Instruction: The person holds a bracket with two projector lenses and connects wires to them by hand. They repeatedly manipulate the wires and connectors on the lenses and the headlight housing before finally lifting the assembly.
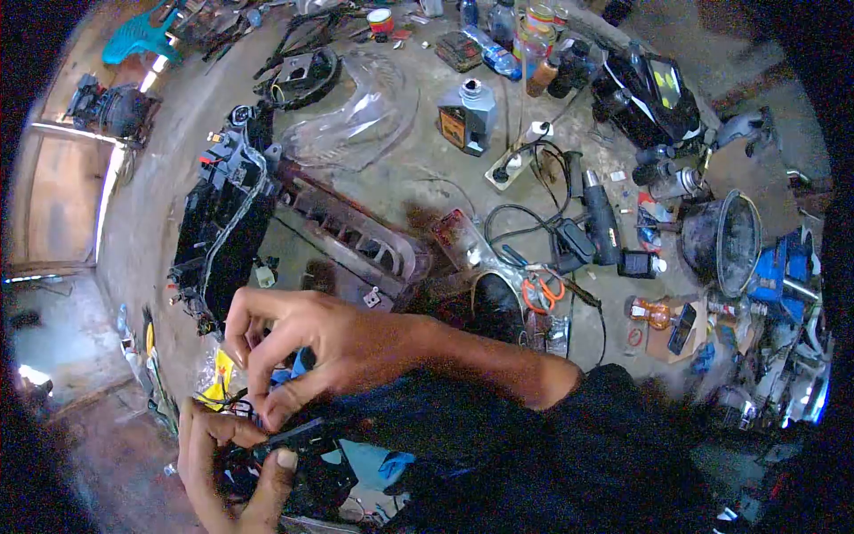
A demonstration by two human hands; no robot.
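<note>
My right hand [311, 347] reaches in from the right with its fingers curled and thumb and index finger together. Just below it, my left hand [218, 454] pinches with thumb and index finger at the edge of a dark thin piece [298, 433]. What sits between the fingertips of either hand is too small and dark to make out. Thin black wires [236, 402] loop beside the fingertips, near a yellow wrapper [216, 378]. A blue item [302, 360] shows partly behind my right hand. Above my hands lies a long black housing with wiring [227, 214].
A dark slotted metal part [356, 231] and clear plastic cover [356, 116] lie behind my hands. Orange-handled scissors [543, 292], a heat gun [600, 218], a power strip [511, 167], a grey oil bottle [469, 116] and a round metal pot [721, 242] stand to the right.
</note>
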